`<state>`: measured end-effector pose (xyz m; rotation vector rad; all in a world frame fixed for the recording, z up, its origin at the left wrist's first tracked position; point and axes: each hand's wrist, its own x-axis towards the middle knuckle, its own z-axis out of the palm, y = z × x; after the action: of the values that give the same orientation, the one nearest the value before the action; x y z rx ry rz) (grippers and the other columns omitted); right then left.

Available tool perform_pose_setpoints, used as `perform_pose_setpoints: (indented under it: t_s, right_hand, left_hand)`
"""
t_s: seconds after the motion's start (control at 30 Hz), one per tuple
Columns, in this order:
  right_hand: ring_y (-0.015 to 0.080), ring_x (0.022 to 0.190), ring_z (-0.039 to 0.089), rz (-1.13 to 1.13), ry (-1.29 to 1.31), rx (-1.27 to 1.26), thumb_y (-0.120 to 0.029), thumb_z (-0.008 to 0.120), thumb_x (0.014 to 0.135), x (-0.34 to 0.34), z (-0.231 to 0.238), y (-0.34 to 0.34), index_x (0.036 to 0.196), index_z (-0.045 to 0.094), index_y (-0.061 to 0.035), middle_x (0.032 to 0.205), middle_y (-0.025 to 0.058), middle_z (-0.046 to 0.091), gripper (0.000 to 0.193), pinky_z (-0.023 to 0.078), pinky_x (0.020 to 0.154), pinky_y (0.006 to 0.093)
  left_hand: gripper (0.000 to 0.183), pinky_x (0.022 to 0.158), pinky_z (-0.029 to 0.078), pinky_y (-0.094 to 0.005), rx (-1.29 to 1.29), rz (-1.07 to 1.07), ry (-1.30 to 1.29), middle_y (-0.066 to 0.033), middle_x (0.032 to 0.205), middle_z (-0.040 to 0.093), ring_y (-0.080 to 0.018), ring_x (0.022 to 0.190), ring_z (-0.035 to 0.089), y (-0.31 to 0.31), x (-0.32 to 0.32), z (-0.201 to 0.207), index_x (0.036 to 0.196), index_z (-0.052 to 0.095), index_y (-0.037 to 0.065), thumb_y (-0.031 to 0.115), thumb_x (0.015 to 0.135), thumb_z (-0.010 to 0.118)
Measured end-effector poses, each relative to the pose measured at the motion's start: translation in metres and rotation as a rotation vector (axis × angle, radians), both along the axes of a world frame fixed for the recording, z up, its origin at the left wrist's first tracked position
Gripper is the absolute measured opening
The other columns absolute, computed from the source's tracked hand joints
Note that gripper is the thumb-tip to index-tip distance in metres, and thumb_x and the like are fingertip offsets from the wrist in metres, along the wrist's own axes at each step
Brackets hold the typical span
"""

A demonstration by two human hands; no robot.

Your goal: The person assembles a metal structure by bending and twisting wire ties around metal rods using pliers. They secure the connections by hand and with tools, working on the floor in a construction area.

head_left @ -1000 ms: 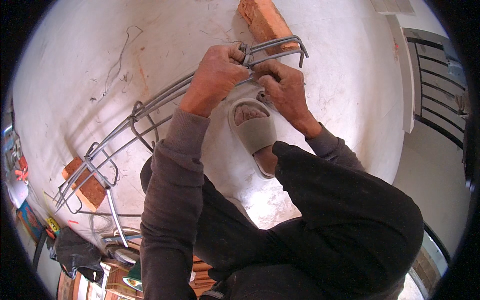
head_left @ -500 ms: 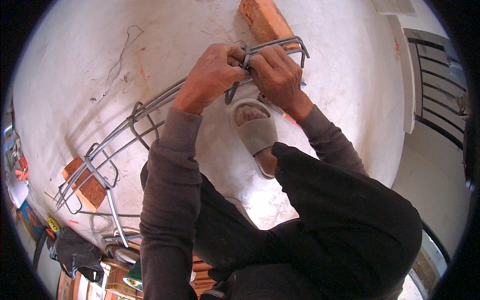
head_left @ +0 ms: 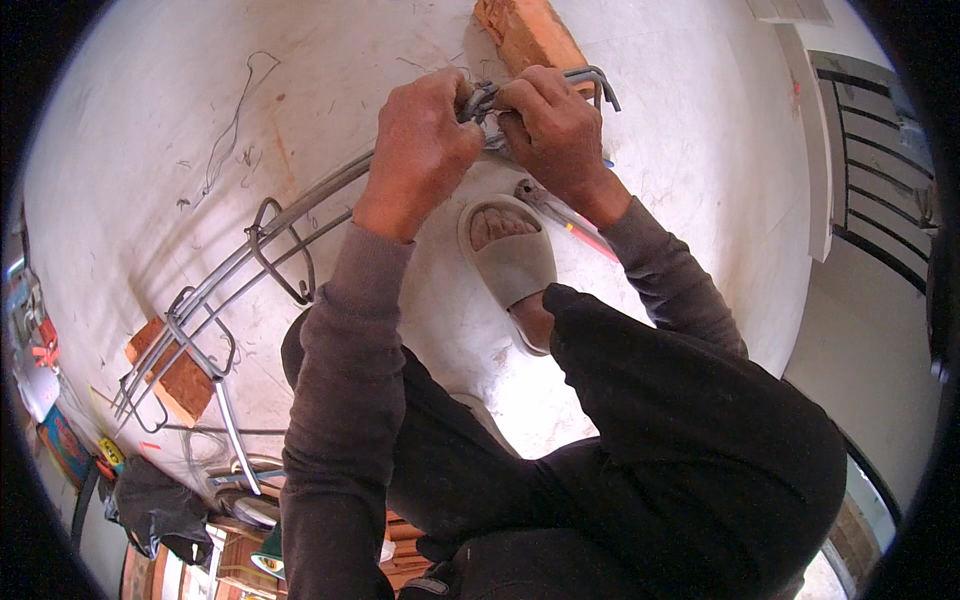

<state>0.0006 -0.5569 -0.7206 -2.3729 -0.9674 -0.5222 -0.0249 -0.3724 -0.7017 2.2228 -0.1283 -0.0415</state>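
Note:
A cage of long steel reinforcing bars (head_left: 318, 200) with bent stirrups (head_left: 268, 240) runs from the lower left to the upper middle. At its far right end, my left hand (head_left: 425, 150) closes round the bars just left of a stirrup crossing. My right hand (head_left: 555, 130) is closed on the other side of that crossing, thumb and fingers pinched against the steel. Fine wire shows between the two hands, but what the fingertips pinch is mostly hidden. One orange brick (head_left: 535, 35) lies under the far end of the cage, another brick (head_left: 172, 375) under the near left end.
A tool with red handles (head_left: 590, 235) lies on the pale floor beside my sandalled foot (head_left: 508, 250). Loose wire (head_left: 235, 125) lies farther left. A black bag (head_left: 155, 505) and a wheel (head_left: 250, 510) are at the lower left, a black railing (head_left: 880, 170) at the right.
Both hands have shifted slightly up and away with the stirrup crossing. The bars have turned a little, and the stirrup left of my left arm has swung lower. The red-handled tool shows more.

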Motion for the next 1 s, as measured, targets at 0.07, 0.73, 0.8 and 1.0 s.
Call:
perform_pose_setpoints:
  t_s: [0.07,0.73,0.8,1.0]
  right_hand:
    - [0.026,0.081,0.063,0.014,0.025,-0.022,-0.006,0.071,0.069,-0.002,0.002,-0.003,0.093,0.061,-0.0113,0.088,0.0046,0.059,0.026,0.053,0.067,0.0385]
    - [0.0237,0.078,0.065,0.035,-0.08,0.018,-0.011,0.07,0.077,-0.003,-0.002,0.023,0.091,0.061,-0.0128,0.086,0.0043,0.057,0.017,0.052,0.058,0.036]
    - [0.024,0.079,0.064,0.033,-0.048,-0.026,-0.011,0.069,0.077,-0.005,0.0,0.022,0.09,0.061,-0.0125,0.086,0.0048,0.056,0.015,0.052,0.057,0.0362]
    - [0.0243,0.079,0.064,0.033,-0.069,-0.037,-0.011,0.069,0.078,-0.008,0.001,0.027,0.088,0.061,-0.0116,0.086,0.0057,0.054,0.013,0.052,0.058,0.0363]
  left_hand:
    - [0.024,0.072,0.054,-0.0411,0.071,0.021,-0.014,-0.0198,0.08,0.069,-0.0351,0.074,0.069,-0.004,0.0,0.004,0.091,0.069,-0.001,0.015,0.073,0.07]
    - [0.021,0.066,0.051,-0.0337,-0.053,0.009,-0.001,-0.0126,0.077,0.068,-0.0193,0.069,0.063,0.018,0.008,0.015,0.086,0.062,0.0,0.012,0.074,0.075]
    - [0.024,0.066,0.052,-0.0328,-0.079,0.029,-0.018,-0.0122,0.078,0.068,-0.0184,0.07,0.063,0.018,0.007,0.012,0.091,0.064,0.0,0.011,0.074,0.075]
    - [0.032,0.063,0.052,-0.0289,-0.239,0.079,0.033,-0.0092,0.076,0.066,-0.0136,0.069,0.063,0.018,0.005,0.012,0.105,0.065,0.0,0.009,0.076,0.073]
